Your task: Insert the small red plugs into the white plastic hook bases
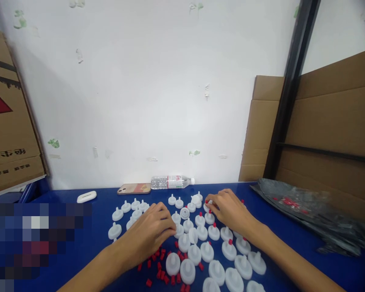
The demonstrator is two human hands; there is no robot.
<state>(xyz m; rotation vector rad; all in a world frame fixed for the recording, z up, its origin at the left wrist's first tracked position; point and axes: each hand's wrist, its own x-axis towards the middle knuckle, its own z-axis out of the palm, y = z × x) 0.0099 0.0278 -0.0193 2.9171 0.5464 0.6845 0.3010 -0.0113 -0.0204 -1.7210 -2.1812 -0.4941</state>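
Observation:
Many white round lids with pointed spouts point(187, 271) stand on the blue table, and some have small red caps point(214, 225) on their spouts. Loose red caps point(162, 254) lie scattered in front of my left hand point(155, 227). That hand is bent over the lids with its fingers pinched together beside a white lid point(178, 231); what they hold, if anything, is hidden. My right hand point(228, 209) reaches to the far right of the group. Its thumb and forefinger close around a red cap point(206, 202) at the spout of a white lid, partly covered by the fingers.
A clear water bottle point(173, 182) lies along the wall beside a phone point(134, 188). A white oval object point(86, 197) is at the left. On the right lies a grey plastic bag point(313, 215) with red pieces. Cardboard point(331, 117) stands behind a dark post point(287, 89).

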